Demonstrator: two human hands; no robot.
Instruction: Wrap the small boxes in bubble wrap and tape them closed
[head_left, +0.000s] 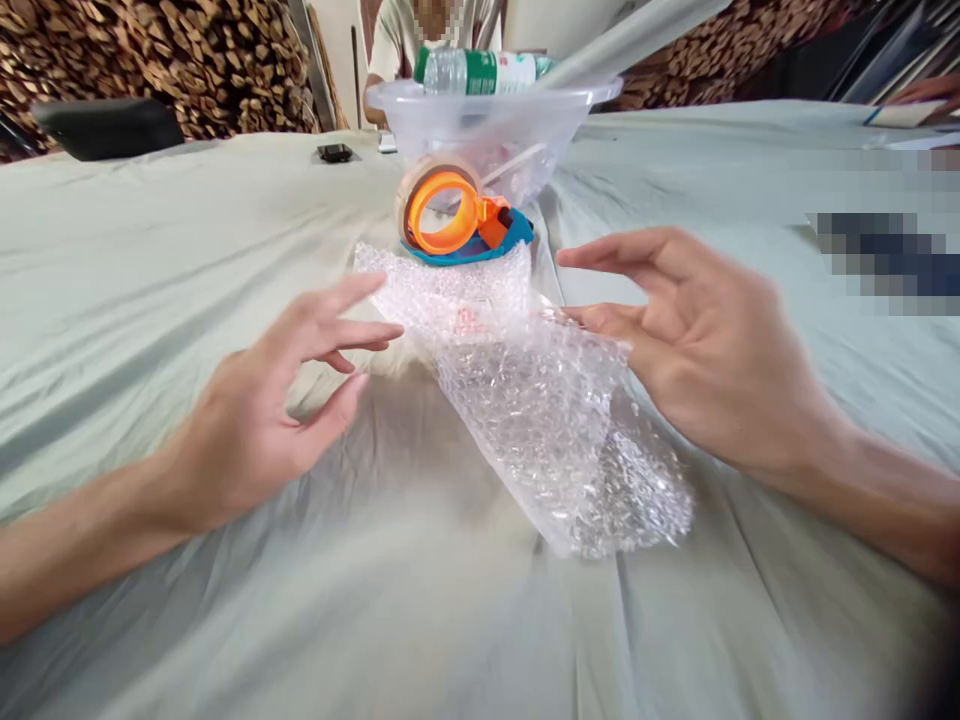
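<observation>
A clear sheet of bubble wrap (525, 400) lies crumpled on the cloth between my hands. Something with small red marks (468, 320) shows through its upper part, too blurred to name. My left hand (277, 390) hovers at the left edge of the wrap, fingers apart and holding nothing. On the other side, my right hand (697, 340) is spread open, its thumb close to the wrap's right edge; whether it touches I cannot tell. Just beyond the wrap sits an orange and blue tape dispenser (480, 225) with a roll of tape (409, 200) on it.
Behind the dispenser stands a clear plastic basin (517, 125), with a green-labelled bottle (480, 72) lying across its top and a pale roll (637, 40) slanting up. A small black object (334, 153) lies further left. A person (390, 40) sits across the cloth-covered table (225, 600).
</observation>
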